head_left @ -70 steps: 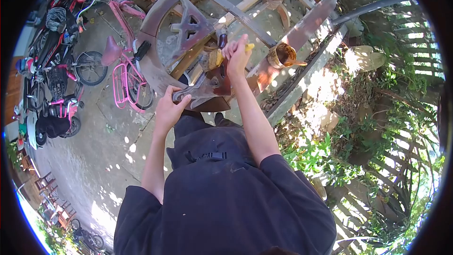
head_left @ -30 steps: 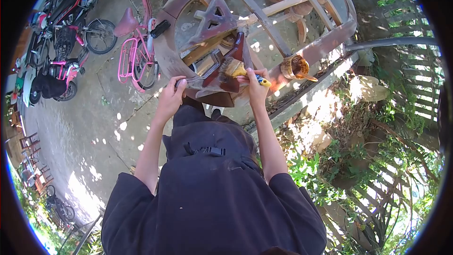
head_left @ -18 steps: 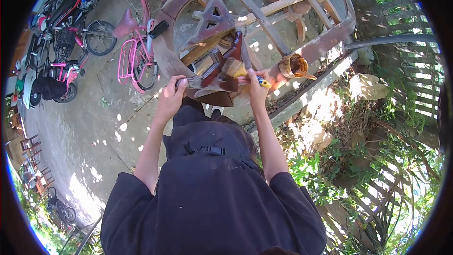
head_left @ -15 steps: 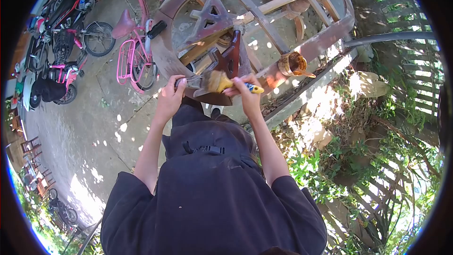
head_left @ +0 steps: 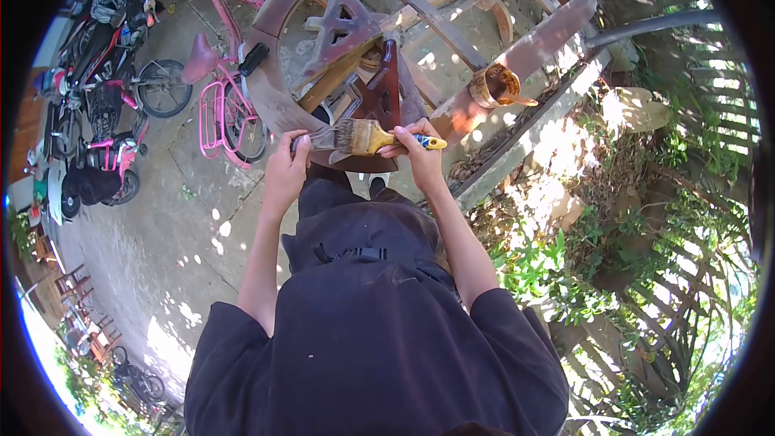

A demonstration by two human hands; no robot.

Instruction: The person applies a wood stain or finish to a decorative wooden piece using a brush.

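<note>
My right hand [head_left: 420, 153] is closed around the handle of a paintbrush [head_left: 370, 137], yellow and blue at its end. Its bristles point left, against or just in front of a small grey flat piece [head_left: 324, 139] pinched in my left hand [head_left: 288, 163]; I cannot make out what kind of piece it is. Just beyond the brush, a glossy dark red-brown wooden piece with cutouts [head_left: 386, 89] stands at the near end of a curved wooden frame [head_left: 270, 73]. A can of brown liquid [head_left: 484, 87] rests on the frame's right side, a stick-like end poking out.
A pink bicycle [head_left: 216, 105] stands to the left on the concrete floor, with more bikes and a motorbike [head_left: 101, 48] behind it. Chairs [head_left: 77, 287] are farther left. Plants [head_left: 533, 266] and a slatted fence [head_left: 686, 97] line the right side.
The brush, blurred before, now looks sharp and a little farther left, closer to the left hand. My view has shifted slightly. Both hands keep their holds.
</note>
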